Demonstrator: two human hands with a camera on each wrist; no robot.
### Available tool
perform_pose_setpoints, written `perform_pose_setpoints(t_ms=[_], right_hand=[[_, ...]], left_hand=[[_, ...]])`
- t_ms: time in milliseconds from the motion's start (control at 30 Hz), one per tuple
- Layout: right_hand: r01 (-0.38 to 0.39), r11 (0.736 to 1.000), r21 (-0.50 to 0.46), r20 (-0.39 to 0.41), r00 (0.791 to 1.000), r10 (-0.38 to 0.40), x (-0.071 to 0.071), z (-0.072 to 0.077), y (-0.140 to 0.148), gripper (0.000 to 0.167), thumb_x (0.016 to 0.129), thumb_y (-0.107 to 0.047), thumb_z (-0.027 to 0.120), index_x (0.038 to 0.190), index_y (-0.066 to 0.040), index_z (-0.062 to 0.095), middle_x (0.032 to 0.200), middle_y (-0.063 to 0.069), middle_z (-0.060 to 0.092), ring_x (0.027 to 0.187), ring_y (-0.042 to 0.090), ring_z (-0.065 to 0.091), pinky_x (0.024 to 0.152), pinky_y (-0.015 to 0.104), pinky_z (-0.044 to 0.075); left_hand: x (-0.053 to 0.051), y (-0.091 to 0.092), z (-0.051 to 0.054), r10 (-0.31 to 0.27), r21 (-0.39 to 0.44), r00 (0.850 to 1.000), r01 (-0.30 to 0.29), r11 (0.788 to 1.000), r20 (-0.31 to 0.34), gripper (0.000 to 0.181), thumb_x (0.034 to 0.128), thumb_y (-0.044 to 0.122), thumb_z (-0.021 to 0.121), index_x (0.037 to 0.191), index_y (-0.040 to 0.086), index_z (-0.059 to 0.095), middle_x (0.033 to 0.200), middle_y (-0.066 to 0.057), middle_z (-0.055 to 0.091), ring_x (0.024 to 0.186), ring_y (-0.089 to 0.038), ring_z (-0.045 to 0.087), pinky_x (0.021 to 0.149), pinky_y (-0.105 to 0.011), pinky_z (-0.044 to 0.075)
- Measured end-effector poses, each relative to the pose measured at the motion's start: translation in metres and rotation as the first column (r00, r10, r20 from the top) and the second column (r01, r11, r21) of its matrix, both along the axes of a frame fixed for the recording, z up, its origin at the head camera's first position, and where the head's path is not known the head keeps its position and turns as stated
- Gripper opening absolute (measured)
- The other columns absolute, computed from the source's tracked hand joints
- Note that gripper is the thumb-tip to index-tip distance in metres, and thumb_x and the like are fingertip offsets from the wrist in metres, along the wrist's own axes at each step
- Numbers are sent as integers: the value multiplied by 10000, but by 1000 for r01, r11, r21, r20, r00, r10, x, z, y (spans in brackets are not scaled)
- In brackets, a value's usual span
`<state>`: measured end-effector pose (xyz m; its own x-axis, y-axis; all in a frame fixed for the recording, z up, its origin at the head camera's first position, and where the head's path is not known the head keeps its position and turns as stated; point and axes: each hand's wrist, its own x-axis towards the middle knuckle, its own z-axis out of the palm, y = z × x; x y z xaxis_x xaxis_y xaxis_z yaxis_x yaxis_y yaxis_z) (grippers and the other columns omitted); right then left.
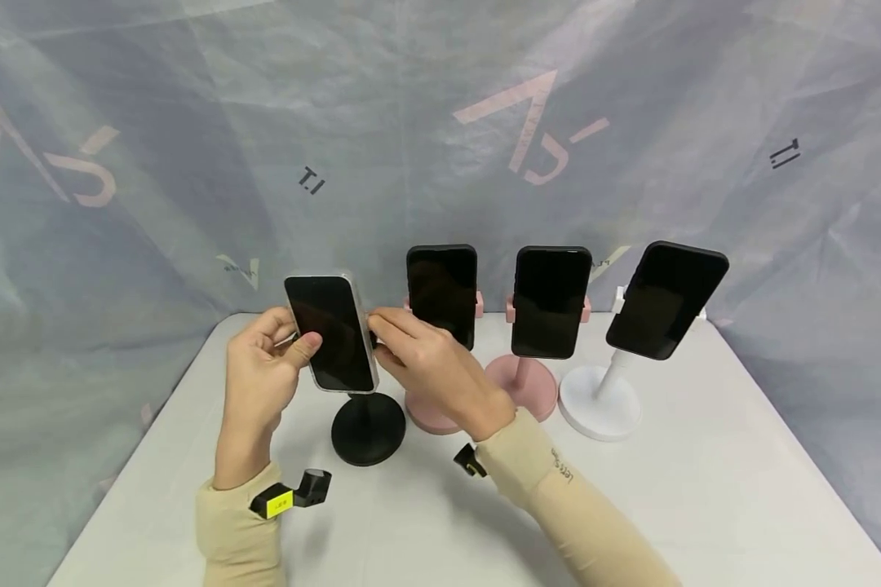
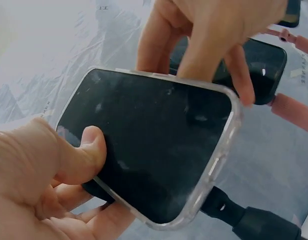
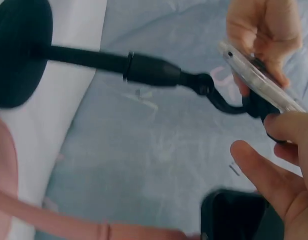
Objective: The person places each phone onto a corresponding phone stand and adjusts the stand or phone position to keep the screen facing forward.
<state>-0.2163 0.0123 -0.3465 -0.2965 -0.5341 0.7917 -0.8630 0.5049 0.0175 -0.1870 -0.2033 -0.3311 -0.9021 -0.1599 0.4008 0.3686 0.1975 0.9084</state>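
Note:
A smartphone [image 1: 330, 330] in a clear case stands tilted at the head of a black phone stand [image 1: 368, 436]. My left hand [image 1: 260, 367] holds its left edge, thumb on the dark screen and the other fingers curled behind. At the opposite edge, my right hand [image 1: 433, 359] pinches the end of the stand's black clamp [image 3: 261, 107], with other fingers spread away in the right wrist view. A jointed neck [image 3: 206, 85] links this clamp to the pole. Whether the clamp grips both phone edges is hidden by the hands.
Right of the black stand, two pink stands [image 1: 526, 387] hold dark phones [image 1: 552, 302], one partly behind my right hand. Farther right, a white stand [image 1: 600, 408] carries a tilted phone [image 1: 666, 300]. All stand on a white table [image 1: 675, 497] before a grey sheet [image 1: 382, 106].

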Motion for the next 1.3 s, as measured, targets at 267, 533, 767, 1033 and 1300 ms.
perform_pose_setpoints(t_ms=[267, 533, 767, 1033, 1300], right_hand=[[16, 999, 31, -31, 999, -15, 0, 3, 7, 244, 933, 4, 650, 1176, -19, 651, 1158, 65, 664, 868, 81, 673, 761, 140, 558], [36, 999, -14, -41, 999, -36, 0, -3, 5, 246, 929, -8, 652, 1175, -19, 639, 983, 47, 659, 687, 47, 625, 661, 115, 529], [33, 999, -37, -21, 999, -34, 1, -7, 2, 296, 951, 6, 646, 1246, -11, 632, 974, 58, 659, 704, 81, 620, 671, 130, 537], [-56, 979, -194, 289, 951, 111, 7, -6, -4, 409, 980, 20, 656, 1378, 57, 571, 1163, 166, 706, 932, 190, 717, 842, 188, 578], [89, 938, -334, 704, 685, 186, 20, -8, -9, 410, 1074, -148, 548, 1452, 9, 555, 870, 83, 716, 672, 133, 630, 623, 206, 490]], left_hand=[[3, 6, 3, 72, -42, 997, -71, 997, 16, 179, 872, -120, 743, 1043, -86, 704, 872, 235, 739, 723, -11, 694, 674, -157, 523], [6, 10, 4, 189, -194, 982, -189, 963, -18, 153, 870, -9, 803, 1001, -29, 726, 999, -208, 768, 716, 87, 646, 659, -115, 490], [6, 9, 5, 222, -194, 975, -212, 958, 28, 133, 882, 6, 798, 983, -14, 714, 999, -183, 771, 715, 69, 642, 653, -123, 495], [7, 7, 8, 165, -140, 982, -151, 979, 94, 177, 895, 35, 795, 1045, -9, 711, 972, -31, 760, 753, 30, 690, 681, -155, 516], [6, 10, 6, 114, -74, 990, -108, 991, 80, 164, 883, -33, 781, 1010, -48, 679, 909, 13, 750, 696, -7, 662, 655, -166, 518]])
